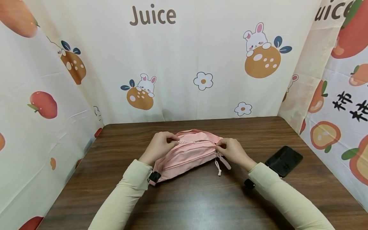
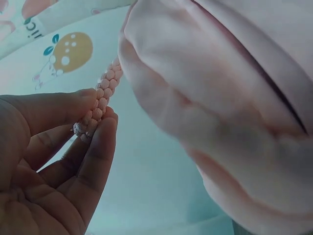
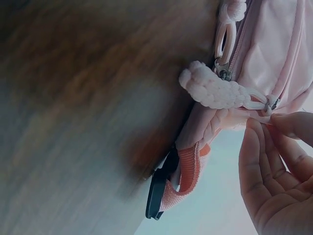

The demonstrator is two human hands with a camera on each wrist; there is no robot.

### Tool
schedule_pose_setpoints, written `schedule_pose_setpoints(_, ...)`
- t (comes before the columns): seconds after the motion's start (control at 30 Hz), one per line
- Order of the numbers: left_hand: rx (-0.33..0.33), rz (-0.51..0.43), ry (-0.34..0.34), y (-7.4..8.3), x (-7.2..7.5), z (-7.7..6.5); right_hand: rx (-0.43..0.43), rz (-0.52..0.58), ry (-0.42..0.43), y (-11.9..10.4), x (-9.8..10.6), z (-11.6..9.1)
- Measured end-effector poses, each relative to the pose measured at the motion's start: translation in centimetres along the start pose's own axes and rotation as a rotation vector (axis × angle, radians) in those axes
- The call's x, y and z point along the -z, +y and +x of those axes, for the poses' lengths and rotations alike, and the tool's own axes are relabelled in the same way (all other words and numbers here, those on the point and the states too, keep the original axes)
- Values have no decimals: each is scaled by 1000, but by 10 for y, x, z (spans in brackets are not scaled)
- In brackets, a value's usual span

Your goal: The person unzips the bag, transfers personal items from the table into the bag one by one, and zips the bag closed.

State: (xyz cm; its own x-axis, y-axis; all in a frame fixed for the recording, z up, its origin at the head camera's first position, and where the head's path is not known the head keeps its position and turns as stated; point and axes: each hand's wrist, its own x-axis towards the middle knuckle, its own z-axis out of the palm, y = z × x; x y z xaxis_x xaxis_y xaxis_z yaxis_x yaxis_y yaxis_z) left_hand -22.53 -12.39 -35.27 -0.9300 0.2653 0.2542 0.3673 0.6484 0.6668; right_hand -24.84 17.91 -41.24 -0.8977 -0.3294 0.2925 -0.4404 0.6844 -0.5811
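- Head view: a pink waist bag [image 1: 184,159] lies slightly aslant on a dark wood-grain table [image 1: 195,201], before a person in pale green sleeves [image 1: 123,195].
- At the bag's upper left, the left hand [image 1: 161,145] pinches a braided zip pull [image 2: 103,94] between thumb and fingers; the left wrist view shows the cord running from fingertips to fabric.
- Beside it, a narrow dark slit [image 2: 268,78] crosses the bag (how far the zip is drawn cannot be told).
- The right hand [image 1: 233,150] pinches a bit of pink material [image 3: 257,117] at the bag's right end, just beside a second braided pull [image 3: 212,89].
- A black buckle [image 1: 154,176] sits at the bag's near left corner.
- Near the right sleeve, a black phone [image 1: 284,161] lies on the table, screen dark.
- Behind, a pale curtain [image 1: 184,48] bears printed rabbits, fruit and "Juice."
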Motion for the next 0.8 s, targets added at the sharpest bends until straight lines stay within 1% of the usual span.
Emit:
schedule_pose_setpoints(0.27,12,11,17,-12,12,-13,8,-8,4,-1,1,1)
schedule_pose_setpoints(0.5,37,19,36,-24,23,-26,15,-13,5,-1,1,1)
schedule_pose_setpoints(0.63,52,38,32,-32,27,-33,11,-14,-2,-1,1,0)
schedule_pose_setpoints(0.8,91,37,17,-42,29,-43,4,-7,-9,0,1,0)
